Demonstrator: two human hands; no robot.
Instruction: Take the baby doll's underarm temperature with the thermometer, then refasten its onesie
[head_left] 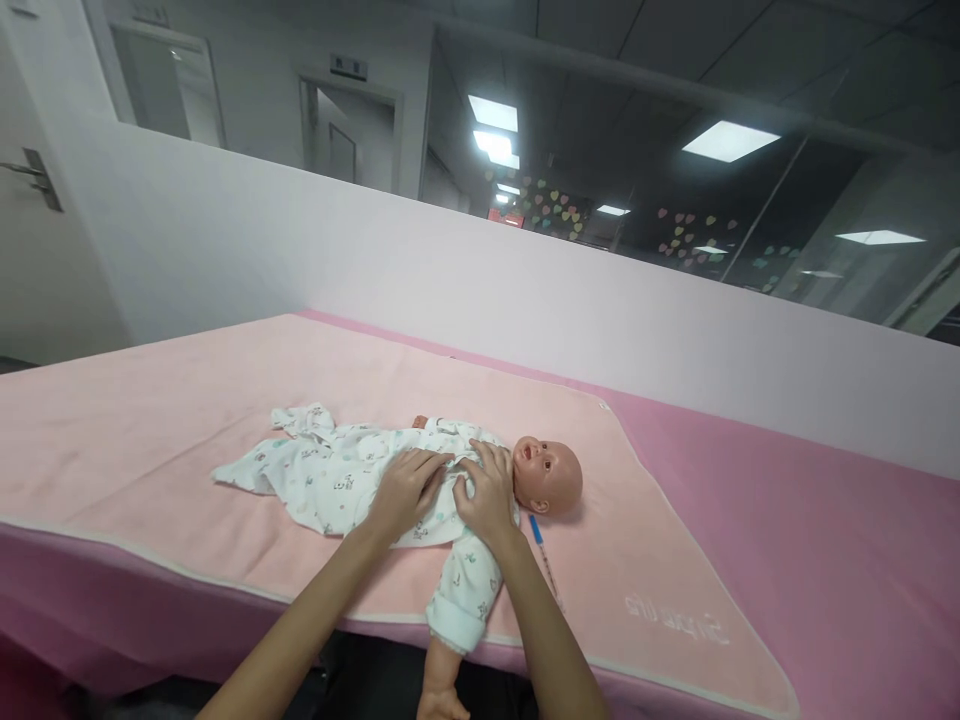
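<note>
A baby doll [547, 475] lies on its back, its head toward the right. It wears a white printed baby gown [337, 480], whose long lower part spreads flat to the left. My left hand [412, 485] rests on the gown's front, thumb and fingers closed on the cloth at the chest. Just right of it, below the doll's chin, my right hand [487, 490] pinches the same front, and the fingertips of both hands almost meet. What exactly lies between the fingertips is hidden. One sleeved doll arm [465, 590] hangs over the near table edge, between my forearms.
Beside the doll's head lies a thin, marked stick with a blue end [540, 540]. A light pink blanket [645, 560] is under the doll, over a darker pink cover [847, 540]. Behind the table stands a white wall [480, 270] with dark glass above; a door [45, 230] is at left.
</note>
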